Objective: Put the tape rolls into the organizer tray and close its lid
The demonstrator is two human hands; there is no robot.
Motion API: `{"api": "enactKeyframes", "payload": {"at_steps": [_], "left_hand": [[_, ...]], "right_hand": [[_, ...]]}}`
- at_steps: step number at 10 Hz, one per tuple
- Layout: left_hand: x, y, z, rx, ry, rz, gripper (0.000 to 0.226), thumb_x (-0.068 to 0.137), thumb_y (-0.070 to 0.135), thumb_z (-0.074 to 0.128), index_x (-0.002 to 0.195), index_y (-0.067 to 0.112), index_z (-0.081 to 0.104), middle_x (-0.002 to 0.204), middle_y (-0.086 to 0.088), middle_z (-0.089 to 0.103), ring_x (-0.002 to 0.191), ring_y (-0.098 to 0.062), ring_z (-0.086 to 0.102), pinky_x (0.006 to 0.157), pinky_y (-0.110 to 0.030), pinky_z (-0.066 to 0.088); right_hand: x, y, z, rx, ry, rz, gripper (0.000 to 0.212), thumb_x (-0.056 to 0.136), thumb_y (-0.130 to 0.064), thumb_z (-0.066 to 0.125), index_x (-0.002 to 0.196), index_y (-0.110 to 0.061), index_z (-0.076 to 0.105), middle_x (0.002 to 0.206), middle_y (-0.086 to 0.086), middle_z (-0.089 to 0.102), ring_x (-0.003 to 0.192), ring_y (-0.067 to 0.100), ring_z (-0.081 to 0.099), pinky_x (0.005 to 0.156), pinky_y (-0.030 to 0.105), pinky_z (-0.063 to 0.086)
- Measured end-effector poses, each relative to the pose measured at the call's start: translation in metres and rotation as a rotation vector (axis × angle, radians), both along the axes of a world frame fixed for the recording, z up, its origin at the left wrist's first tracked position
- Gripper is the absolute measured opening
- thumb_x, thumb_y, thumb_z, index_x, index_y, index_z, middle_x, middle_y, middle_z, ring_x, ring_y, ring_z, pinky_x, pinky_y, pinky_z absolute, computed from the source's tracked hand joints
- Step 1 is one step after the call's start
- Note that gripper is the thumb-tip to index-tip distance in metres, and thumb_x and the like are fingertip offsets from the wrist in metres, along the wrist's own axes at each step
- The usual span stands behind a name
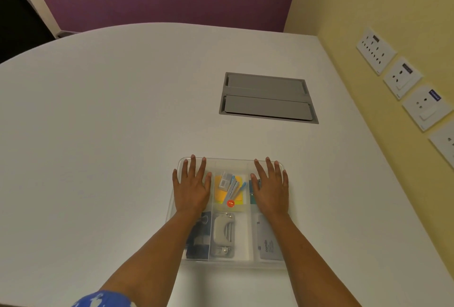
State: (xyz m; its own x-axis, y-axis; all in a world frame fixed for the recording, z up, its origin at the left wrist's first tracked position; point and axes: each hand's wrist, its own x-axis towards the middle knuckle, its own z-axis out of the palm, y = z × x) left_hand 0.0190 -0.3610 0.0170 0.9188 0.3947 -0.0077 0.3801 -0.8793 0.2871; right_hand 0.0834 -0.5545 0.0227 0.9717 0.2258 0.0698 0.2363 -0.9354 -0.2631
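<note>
Plainly, both hands lie flat, palms down and fingers spread wide, on the clear lid (231,162) of the organizer tray (245,263), holding nothing. The left hand (191,190) covers the tray's far left part and the right hand (271,192) its far right part, with the fingertips reaching nearly to the tray's far rim.

The tray sits on a white table (110,134), and the lid appears to be down over it, though whether it is fully latched cannot be told. Through the plastic, between the hands, show yellow sticky notes (218,193), some pens (235,187) and a small red-orange spot (230,203) of unclear nature. Nearer the person, in the tray's middle, lies a pale hole punch (222,233); to its right is a grey box (269,245) with lettering too small to read, and to its left some dark blue items (197,237), half hidden by the left forearm.

No tape roll can be made out for certain; whatever lies beneath the palms is hidden. A teal edge (252,196) peeks out beside the right thumb.

Beyond the tray, a grey hatch (267,97) is set into the table. A blue patterned sleeve (103,299) is cut off at the lower edge.
</note>
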Motion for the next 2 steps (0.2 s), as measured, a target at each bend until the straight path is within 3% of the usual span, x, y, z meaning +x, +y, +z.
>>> {"api": "enactKeyframes", "payload": {"at_steps": [2], "left_hand": [[0.0031,0.0003,-0.0009,0.032,0.038,-0.008,0.117,0.051,0.066,-0.050,0.151,0.029,-0.002,0.161,-0.001,-0.006,0.149,-0.023,-0.006,0.118,-0.046,-0.010]], "right_hand": [[0.0034,-0.0005,-0.0051,-0.024,0.007,0.024,0.106,0.068,-0.069,-0.035,0.148,-0.029,0.021,0.160,0.006,0.018,0.148,0.029,0.014,0.120,0.045,0.007]]}}
